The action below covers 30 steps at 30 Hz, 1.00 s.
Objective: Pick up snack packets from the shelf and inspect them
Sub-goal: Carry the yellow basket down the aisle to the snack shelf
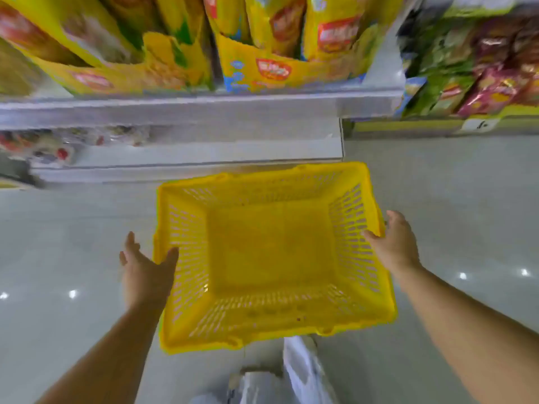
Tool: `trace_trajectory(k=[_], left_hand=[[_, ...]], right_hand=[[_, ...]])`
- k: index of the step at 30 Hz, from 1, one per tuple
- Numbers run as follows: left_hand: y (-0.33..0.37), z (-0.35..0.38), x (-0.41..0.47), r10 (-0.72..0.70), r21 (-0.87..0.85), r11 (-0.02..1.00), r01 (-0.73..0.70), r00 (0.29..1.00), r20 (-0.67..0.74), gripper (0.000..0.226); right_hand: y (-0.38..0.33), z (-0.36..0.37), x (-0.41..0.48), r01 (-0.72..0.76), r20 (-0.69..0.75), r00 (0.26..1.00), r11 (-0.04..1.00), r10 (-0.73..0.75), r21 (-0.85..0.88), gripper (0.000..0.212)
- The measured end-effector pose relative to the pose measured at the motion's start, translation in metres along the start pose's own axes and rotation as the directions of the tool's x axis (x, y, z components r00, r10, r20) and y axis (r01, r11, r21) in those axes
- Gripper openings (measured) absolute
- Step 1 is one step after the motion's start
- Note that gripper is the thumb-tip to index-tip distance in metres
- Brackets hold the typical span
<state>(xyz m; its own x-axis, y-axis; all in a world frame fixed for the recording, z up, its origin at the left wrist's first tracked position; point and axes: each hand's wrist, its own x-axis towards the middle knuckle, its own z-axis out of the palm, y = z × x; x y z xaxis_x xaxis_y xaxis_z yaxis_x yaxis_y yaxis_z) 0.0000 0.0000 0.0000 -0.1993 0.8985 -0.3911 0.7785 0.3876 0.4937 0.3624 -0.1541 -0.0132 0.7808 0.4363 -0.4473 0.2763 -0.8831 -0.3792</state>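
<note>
Yellow snack packets [274, 27] stand in yellow display cartons [262, 74] on the upper shelf [204, 109], blurred. Below them is an empty yellow plastic basket [361, 313] with slotted walls. My left hand [143, 272] is at the basket's left rim, its thumb touching the rim and its fingers straight and spread clear of the wall. My right hand [393, 243] holds the right rim, with the thumb inside the wall and the fingers outside it. Neither hand holds a packet.
Green and red snack bags [478, 68] fill a neighbouring shelf at upper right. A lower shelf [186, 153] at left carries clear wrapped goods [43, 147]. Glossy grey floor [466, 199] surrounds the basket. My pale trouser legs [262, 386] show at the bottom.
</note>
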Motion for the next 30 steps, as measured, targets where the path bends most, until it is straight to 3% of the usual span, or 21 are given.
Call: trace_trajectory(k=[2,6,12,22,30], left_hand=[[-0.013,0.021,0.010,-0.064,0.014,0.998,0.064,0.998,-0.020,0.077],[-0.023,0.045,0.017,-0.141,0.081,0.986,0.144,0.989,-0.049,0.047],[-0.006,0.022,0.001,-0.065,0.116,0.991,0.073,0.995,-0.069,0.047],[0.109,-0.124,-0.093,0.176,0.046,0.983,-0.176,0.984,0.008,0.033],[0.212,-0.227,-0.195,0.433,-0.019,0.901,-0.432,0.899,0.068,0.031]], right_hand=[[0.010,0.018,0.011,-0.062,-0.055,0.996,0.997,0.065,0.051,0.057],[0.022,0.038,0.016,-0.078,-0.145,0.987,0.997,0.075,-0.013,0.030],[0.018,0.006,-0.010,-0.052,-0.252,0.967,0.998,0.041,-0.038,0.029],[-0.008,-0.189,-0.148,-0.151,-0.399,0.902,0.986,0.167,0.070,0.030],[0.001,-0.342,-0.277,-0.254,-0.474,0.819,0.945,0.323,0.206,0.029]])
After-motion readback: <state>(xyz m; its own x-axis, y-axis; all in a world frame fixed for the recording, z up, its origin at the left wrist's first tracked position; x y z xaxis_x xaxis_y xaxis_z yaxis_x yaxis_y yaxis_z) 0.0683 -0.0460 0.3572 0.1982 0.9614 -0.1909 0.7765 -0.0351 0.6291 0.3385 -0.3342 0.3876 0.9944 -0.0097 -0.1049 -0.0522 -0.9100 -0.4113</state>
